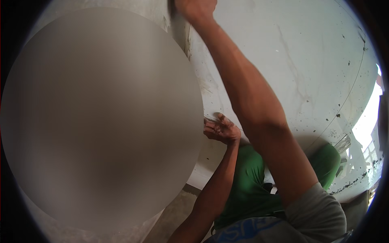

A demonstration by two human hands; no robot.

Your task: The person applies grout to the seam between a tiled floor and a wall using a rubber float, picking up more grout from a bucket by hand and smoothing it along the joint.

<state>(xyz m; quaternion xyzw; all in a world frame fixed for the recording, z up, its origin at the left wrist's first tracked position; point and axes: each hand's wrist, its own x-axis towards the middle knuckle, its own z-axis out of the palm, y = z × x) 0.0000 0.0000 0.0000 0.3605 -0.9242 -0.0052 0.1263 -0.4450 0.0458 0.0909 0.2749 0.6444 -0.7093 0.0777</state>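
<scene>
**Head view: two hands working along a wall corner**

Head view is showing the left hand (221, 129) pinching a thin, pale, flat strip (210, 118), perhaps a blade or a sliver of tape, against the white wall (308, 60), just beside the vertical corner edge (187, 40). The fingers are curling together around the strip's end; what the strip is made of is too small to tell. The right hand (195, 9) is reaching high along the same corner, at the upper rim of the picture, and whether its fingers are spread or closed cannot be told, since the frame is cutting them off.

To do this well, the person is probably needing to keep the strip flat to the plaster and both hands in line with the corner, pressing steadily rather than jabbing.

The wall is looking matt, chalky, streaked grey and flecked with dark specks. Below, green trousers (247, 182), a grey sleeve (320, 210) and a bare concrete floor (178, 210) are showing.
</scene>
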